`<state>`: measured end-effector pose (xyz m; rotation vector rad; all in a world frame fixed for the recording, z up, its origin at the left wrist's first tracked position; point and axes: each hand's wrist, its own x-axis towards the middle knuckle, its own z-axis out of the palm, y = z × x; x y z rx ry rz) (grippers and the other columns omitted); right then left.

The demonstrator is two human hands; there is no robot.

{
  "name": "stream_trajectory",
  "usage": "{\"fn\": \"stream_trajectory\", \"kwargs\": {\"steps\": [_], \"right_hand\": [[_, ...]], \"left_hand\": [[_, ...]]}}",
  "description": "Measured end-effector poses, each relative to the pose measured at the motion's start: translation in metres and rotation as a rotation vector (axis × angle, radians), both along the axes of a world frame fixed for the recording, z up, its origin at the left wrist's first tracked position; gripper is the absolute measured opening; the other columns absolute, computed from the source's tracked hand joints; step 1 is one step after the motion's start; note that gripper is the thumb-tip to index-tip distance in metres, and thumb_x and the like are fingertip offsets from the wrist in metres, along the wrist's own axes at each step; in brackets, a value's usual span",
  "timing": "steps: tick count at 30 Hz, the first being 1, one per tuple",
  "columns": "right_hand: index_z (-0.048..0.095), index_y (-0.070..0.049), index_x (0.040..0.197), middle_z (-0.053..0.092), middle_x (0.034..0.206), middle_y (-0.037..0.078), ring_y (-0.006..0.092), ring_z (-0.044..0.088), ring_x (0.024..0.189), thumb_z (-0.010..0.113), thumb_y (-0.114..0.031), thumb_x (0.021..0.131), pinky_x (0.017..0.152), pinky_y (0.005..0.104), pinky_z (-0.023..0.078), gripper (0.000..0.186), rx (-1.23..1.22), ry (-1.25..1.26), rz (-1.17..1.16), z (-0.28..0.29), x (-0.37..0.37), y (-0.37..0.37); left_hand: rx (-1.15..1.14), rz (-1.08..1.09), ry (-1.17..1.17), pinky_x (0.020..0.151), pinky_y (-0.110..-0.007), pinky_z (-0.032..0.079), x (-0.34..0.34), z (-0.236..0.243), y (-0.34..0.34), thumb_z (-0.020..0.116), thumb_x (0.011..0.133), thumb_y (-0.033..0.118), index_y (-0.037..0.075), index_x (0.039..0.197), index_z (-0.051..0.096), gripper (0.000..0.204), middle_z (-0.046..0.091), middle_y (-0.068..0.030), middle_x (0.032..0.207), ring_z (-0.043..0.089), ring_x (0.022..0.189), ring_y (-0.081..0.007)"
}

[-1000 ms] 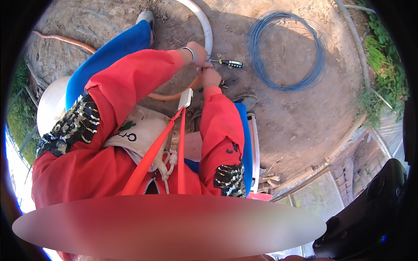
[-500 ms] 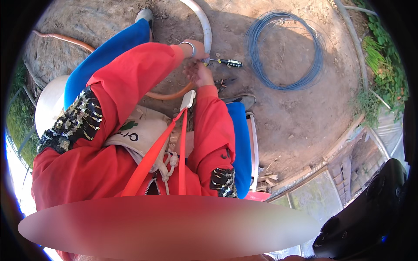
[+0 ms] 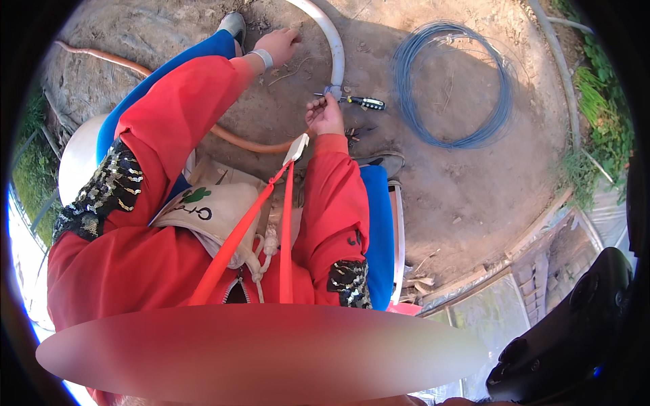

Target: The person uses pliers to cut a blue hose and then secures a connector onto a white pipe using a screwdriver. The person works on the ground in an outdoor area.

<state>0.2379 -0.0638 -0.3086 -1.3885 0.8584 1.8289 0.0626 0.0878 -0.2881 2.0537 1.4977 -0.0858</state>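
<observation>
Ground: I see bare brown dirt (image 3: 467, 183) filling most of the view, in sunlight.
Wire coil: a big loop of blue wire (image 3: 452, 81) lies flat on the dirt, to the right of both hands and apart from them.
White pipe: a curved white pipe (image 3: 333, 44) arcs down from the top edge and ends just beside my right hand.
Orange hose: a thin orange hose (image 3: 237, 139) runs from the upper left across the dirt and passes under my right wrist.
Pouch: a cream pouch (image 3: 203, 210) with a green clover patch and dark lettering sits on my lap, with red straps (image 3: 233, 240) over it.
Left hand: my left hand (image 3: 279, 46) is spread, fingers apart, palm down on the dirt near the white pipe, holding nothing.
Right hand: my right hand (image 3: 323, 115) is pinched shut on the end of a small metal tool.
Tool: the pliers (image 3: 352, 101), with a black and yellow grip, lie at the pipe's lower end, touching my right fingertips.
</observation>
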Motion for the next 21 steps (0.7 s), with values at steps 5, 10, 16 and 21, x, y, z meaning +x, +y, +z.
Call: {"fn": "stream_trajectory", "kwargs": {"steps": [5,10,16,21], "right_hand": [[0.056,-0.01,0.084,0.064,0.077,0.006,0.0209,0.063,0.068,0.051,-0.036,0.097,0.056,0.0337,0.048,0.03,0.093,-0.18,0.093,0.004,-0.001,-0.031],[0.059,-0.002,0.092,0.064,0.075,0.009,0.019,0.06,0.062,0.058,-0.026,0.094,0.059,0.0374,0.05,0.024,0.129,-0.885,0.451,-0.036,0.015,-0.086],[0.053,-0.005,0.11,0.062,0.083,0.007,0.0189,0.058,0.068,0.056,-0.034,0.092,0.06,0.0372,0.047,0.034,-0.06,-0.355,0.268,-0.053,0.019,-0.091],[0.056,-0.007,0.117,0.066,0.094,0.006,0.0194,0.06,0.08,0.056,-0.026,0.092,0.071,0.0324,0.047,0.031,-0.017,-0.52,-0.121,-0.038,0.011,-0.079]], "left_hand": [[0.331,-0.61,-0.325,0.088,-0.041,0.048,0.078,0.012,-0.006,0.058,0.087,0.021,0.014,0.116,0.057,0.03,0.062,-0.0101,0.109,0.06,0.102,-0.0297],[-0.193,-0.305,-0.152,0.078,-0.041,0.052,0.074,0.007,-0.007,0.055,0.089,0.024,0.014,0.111,0.06,0.025,0.066,-0.0105,0.1,0.065,0.09,-0.0311],[-0.931,0.428,-0.231,0.071,-0.03,0.052,0.023,-0.04,-0.089,0.057,0.093,0.021,0.004,0.119,0.059,0.032,0.067,-0.0067,0.096,0.064,0.08,-0.0145],[-1.012,0.55,-0.488,0.073,-0.029,0.052,0.021,-0.057,-0.135,0.055,0.094,0.017,0.004,0.118,0.059,0.027,0.066,-0.0061,0.099,0.063,0.084,-0.014]]}}
